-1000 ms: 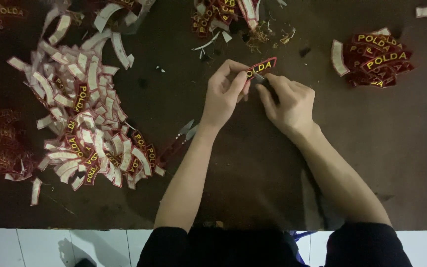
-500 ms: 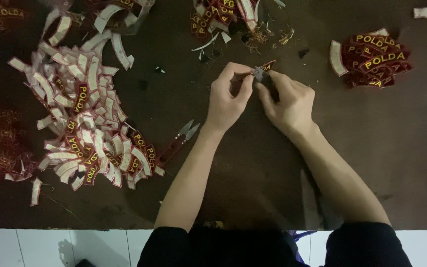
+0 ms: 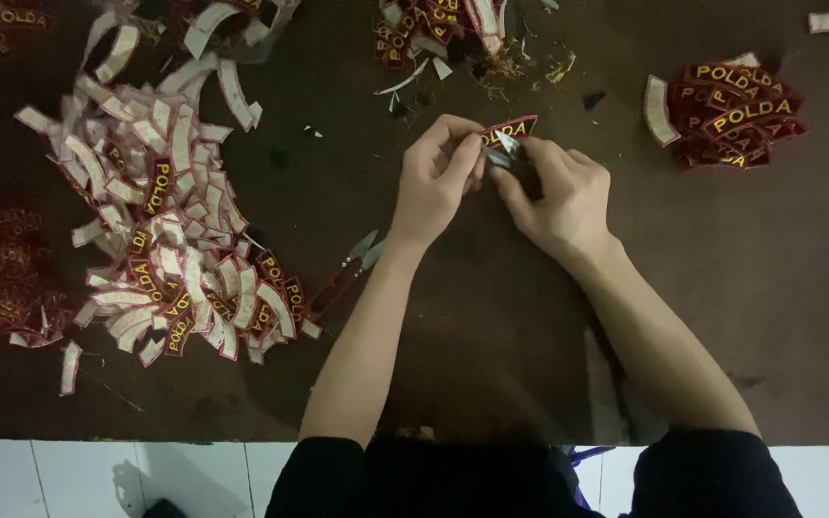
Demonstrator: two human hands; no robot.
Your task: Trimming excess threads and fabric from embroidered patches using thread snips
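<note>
Red patch (image 3: 509, 129) (curved) between both hands

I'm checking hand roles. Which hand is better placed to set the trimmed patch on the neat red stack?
Probably the right hand: the red stack lies on its side, while the left hand pinching the curved patch would cross over.

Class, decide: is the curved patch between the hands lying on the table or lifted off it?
Lifted: both hands pinch the patch above the table.

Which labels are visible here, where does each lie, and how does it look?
Held label: between both hands, curved, red with yellow.
Big heap: left on the table, red labels, many showing white backs.
Small stack: upper right, red and yellow.
Top pile: upper edge, mixed.
</note>
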